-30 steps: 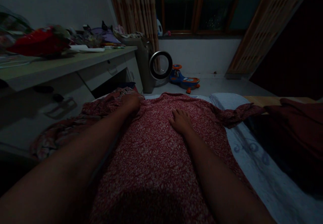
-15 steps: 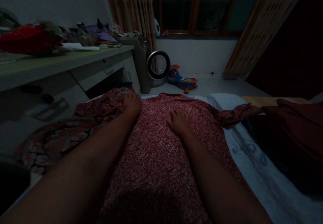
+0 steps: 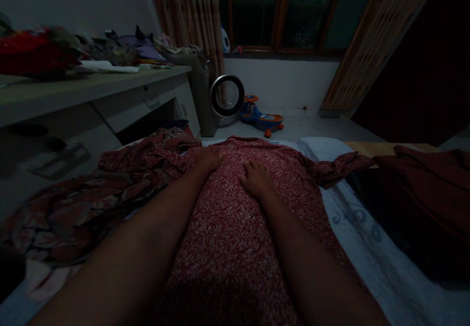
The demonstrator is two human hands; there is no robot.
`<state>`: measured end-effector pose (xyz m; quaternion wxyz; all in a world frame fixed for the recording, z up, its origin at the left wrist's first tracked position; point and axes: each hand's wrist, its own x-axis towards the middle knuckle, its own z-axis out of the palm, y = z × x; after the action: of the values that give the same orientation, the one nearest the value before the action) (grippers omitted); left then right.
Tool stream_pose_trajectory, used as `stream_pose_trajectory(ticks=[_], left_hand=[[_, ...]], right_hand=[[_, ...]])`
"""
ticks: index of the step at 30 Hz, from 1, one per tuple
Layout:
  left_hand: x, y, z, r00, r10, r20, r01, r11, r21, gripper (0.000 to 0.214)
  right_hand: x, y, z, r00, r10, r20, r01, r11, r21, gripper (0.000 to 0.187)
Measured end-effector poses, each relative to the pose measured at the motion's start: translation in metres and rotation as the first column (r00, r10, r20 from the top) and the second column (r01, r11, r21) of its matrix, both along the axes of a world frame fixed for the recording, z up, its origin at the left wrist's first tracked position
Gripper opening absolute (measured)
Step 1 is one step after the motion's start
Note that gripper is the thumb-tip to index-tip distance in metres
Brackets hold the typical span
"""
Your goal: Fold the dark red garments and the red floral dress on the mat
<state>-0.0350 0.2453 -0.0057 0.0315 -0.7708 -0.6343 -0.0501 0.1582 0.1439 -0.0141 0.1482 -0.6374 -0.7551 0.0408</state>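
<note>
A red garment with a small white pattern (image 3: 227, 238) is spread flat in front of me on a pale sheet (image 3: 367, 238). My left hand (image 3: 208, 158) rests on its upper left part, palm down with fingers flat, next to the bunched fabric (image 3: 121, 184) at its left side. My right hand (image 3: 256, 179) lies flat on the garment's upper middle, fingers stretched out and slightly apart. Neither hand grips anything. The garment's right sleeve (image 3: 338, 162) reaches out to the right.
A desk (image 3: 91, 88) with drawers and cluttered items stands at the left. A round fan (image 3: 226, 96) and a blue and orange toy car (image 3: 261, 118) sit on the floor under a window. Dark red cloth (image 3: 429, 184) lies at the right.
My left hand slid right across the garment toward the right hand, and fabric has gathered up at the left. The right hand has barely moved.
</note>
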Motion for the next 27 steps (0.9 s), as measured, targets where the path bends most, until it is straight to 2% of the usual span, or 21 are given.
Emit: stream_pose_trajectory(ticks=[2, 3, 6, 9, 11, 13, 16, 19, 23, 27], left_hand=[[0.009, 0.001, 0.005, 0.991, 0.124, 0.045, -0.126, 0.99, 0.064, 0.042], [0.017, 0.0, 0.007, 0.986, 0.142, 0.082, -0.148, 0.986, 0.071, 0.04], [0.051, -0.003, 0.009, 0.974, 0.067, 0.216, -0.063, 0.998, -0.027, 0.042], [0.085, -0.009, 0.004, 0.967, 0.067, 0.246, -0.045, 0.994, -0.097, 0.044], [0.101, -0.015, 0.0, 0.96, 0.121, 0.253, -0.092, 0.988, -0.122, 0.049], [0.111, -0.021, -0.004, 0.947, 0.194, 0.257, -0.168, 0.978, -0.122, 0.053], [0.118, -0.027, -0.009, 0.937, 0.242, 0.252, -0.229, 0.97, -0.08, 0.058], [0.116, -0.027, -0.012, 0.945, 0.219, 0.242, -0.205, 0.975, -0.083, 0.063], [0.114, -0.024, -0.013, 0.957, 0.18, 0.226, -0.169, 0.983, -0.065, 0.063], [0.116, -0.023, -0.015, 0.979, -0.019, 0.201, 0.004, 0.997, 0.077, 0.05]], right_hand=[[0.0, 0.0, -0.001, 1.0, -0.003, -0.01, 0.003, 1.0, -0.003, 0.049], [0.0, 0.0, -0.001, 1.0, -0.004, -0.019, 0.004, 1.0, -0.002, 0.049], [0.001, 0.003, 0.0, 0.997, 0.002, -0.076, -0.002, 1.0, 0.008, 0.046], [0.009, 0.009, 0.004, 0.985, -0.006, -0.173, 0.005, 1.0, -0.006, 0.036], [0.02, 0.014, 0.006, 0.979, -0.074, -0.189, 0.069, 0.997, -0.03, 0.032], [0.034, 0.017, 0.008, 0.969, -0.196, -0.147, 0.191, 0.98, -0.052, 0.028], [0.057, 0.018, 0.009, 0.923, -0.378, -0.071, 0.374, 0.925, -0.062, 0.028], [0.076, 0.019, 0.008, 0.872, -0.488, -0.018, 0.487, 0.872, -0.05, 0.035], [0.086, 0.02, 0.005, 0.844, -0.536, 0.025, 0.536, 0.844, -0.026, 0.043], [0.083, 0.018, -0.001, 0.846, -0.53, 0.055, 0.53, 0.848, 0.025, 0.046]])
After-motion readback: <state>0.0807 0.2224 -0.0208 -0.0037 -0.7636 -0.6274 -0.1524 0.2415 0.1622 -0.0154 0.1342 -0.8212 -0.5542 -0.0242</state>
